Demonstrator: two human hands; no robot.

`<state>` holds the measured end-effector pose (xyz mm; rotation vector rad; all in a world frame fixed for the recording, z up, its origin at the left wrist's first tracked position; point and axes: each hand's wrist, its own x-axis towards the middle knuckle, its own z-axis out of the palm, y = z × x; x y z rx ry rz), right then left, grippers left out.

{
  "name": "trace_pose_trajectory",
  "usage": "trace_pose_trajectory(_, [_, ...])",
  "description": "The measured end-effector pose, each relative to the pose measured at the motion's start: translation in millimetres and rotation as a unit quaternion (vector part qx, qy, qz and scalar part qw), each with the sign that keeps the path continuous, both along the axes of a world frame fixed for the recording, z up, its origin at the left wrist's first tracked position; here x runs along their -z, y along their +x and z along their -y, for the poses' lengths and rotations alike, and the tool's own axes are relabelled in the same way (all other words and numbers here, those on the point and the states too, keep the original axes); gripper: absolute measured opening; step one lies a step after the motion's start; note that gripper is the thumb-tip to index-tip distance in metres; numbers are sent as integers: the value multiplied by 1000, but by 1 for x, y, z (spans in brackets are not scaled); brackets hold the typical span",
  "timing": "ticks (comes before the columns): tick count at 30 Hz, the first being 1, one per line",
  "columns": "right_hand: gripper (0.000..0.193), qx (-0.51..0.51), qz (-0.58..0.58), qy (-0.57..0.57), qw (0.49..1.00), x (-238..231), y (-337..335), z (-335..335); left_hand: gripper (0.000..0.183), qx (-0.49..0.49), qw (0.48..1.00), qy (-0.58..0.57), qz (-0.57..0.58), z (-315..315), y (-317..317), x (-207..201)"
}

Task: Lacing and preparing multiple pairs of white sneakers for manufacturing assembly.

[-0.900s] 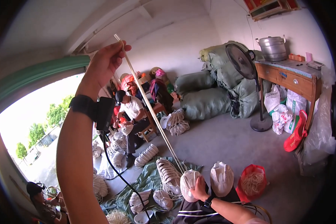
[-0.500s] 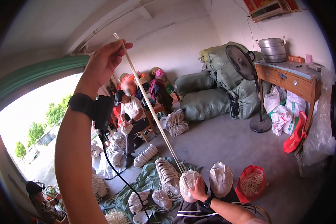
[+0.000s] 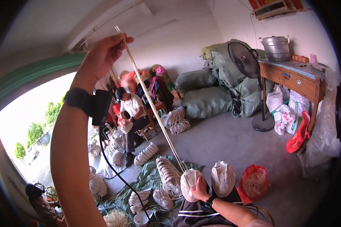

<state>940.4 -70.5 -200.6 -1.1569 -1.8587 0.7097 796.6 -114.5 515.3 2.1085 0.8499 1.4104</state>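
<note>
My raised left hand (image 3: 107, 55) pinches a white shoelace (image 3: 150, 101), its end poking out above the fingers. From there the lace runs taut, slanting down and parting into strands near a white shoe upper (image 3: 187, 185). That upper rests on my lap under my right hand (image 3: 201, 189), whose fingers press around its side. A second white shoe upper (image 3: 222, 179) stands just right of it, also on my dark trousers (image 3: 204, 212). A black wrist device (image 3: 102, 108) with a cable hangs on my left forearm.
Left of my lap, stacked shoe uppers (image 3: 168, 176) lie on a green sheet (image 3: 127, 195). A red bag (image 3: 267, 181) of laces stands at my right. Two people (image 3: 130, 108) (image 3: 45, 206) sit nearby. Farther off are a fan (image 3: 244, 60), green sacks (image 3: 206, 100) and a wooden desk (image 3: 295, 77).
My left hand has risen slightly and shifted a little left, with the lace still taut. The view has moved slightly; my right hand stays on the shoe upper.
</note>
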Motion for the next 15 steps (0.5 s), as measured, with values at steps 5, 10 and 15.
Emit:
trace_pose_trajectory(5, [99,7,18,6,1000,12,-12,-16,23,-3,1000,-11,-26,-24,-15,1])
trace_pose_trajectory(10, [101,-15,24,9,1000,23,-28,-32,24,-37,999,-10,-27,-46,-45,4])
trace_pose_trajectory(15, [99,-15,29,-10,999,35,-36,-45,14,-123,990,-6,62,-54,-32,31])
